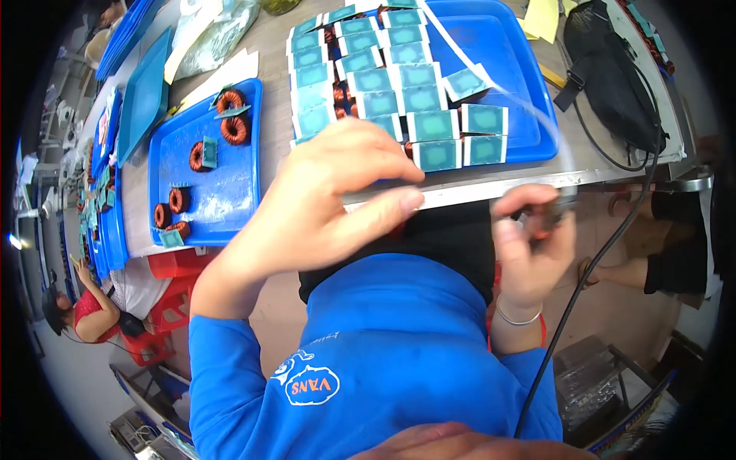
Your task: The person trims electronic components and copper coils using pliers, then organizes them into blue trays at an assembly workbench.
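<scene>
My left hand point(345, 184) hovers over the table's front edge with thumb and fingers apart, nothing between them. Just beyond it, rows of teal square pads with white edges point(433, 125) sit on copper-wound ring coils point(340, 96). Right of the table edge's middle, my right hand point(537, 253) is closed around a small dark and copper-coloured piece point(543, 222). Motion smears this piece; its colour resembles the coils. A thin white strip point(452, 42) runs down across the blue tray, and a blurred pale arc continues from it toward my right hand.
A blue tray point(529, 92) lies partly under the padded coils. Another blue tray point(165, 165) at left holds several loose coils. A black bag point(613, 84) rests at right; a black cable point(590, 264) hangs past my right arm. Another person point(88, 310) sits at far left.
</scene>
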Motion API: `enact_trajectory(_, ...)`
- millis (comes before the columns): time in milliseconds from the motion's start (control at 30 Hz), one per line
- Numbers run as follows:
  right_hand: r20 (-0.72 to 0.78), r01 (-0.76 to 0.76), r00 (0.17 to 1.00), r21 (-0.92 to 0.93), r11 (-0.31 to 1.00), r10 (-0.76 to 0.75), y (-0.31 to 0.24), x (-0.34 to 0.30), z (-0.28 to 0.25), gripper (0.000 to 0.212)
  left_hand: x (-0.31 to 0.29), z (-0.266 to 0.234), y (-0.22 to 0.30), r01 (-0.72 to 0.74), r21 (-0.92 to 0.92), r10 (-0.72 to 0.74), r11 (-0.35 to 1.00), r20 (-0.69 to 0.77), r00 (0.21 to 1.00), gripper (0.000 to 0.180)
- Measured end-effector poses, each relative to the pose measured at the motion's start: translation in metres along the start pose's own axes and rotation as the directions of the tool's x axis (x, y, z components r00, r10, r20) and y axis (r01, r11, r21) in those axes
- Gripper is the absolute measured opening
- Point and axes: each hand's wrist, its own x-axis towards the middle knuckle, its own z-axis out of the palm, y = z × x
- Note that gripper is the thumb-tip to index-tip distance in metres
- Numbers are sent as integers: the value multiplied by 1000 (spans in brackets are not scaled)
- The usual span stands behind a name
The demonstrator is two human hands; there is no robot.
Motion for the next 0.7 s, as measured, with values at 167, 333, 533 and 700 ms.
enact_trajectory(167,449,386,858,-239,891,-251,3,3,40,35,-31,7,-2,43,-282,-61,958,-52,997,11)
enact_trajectory(333,490,264,863,-226,938,-125,5,-1,45,32,-49,12,-10,9,-511,-195,860,-312,930,5)
enact_trajectory(533,347,-148,938,396,906,1,-9,6,41,29,-45,26,-11,14,-405,-40,914,-55,998,4)
enact_trajectory(700,75,110,986,388,915,-150,-4,7,37,35,-35,25,-11,26,-379,-28,925,2,1000,29)
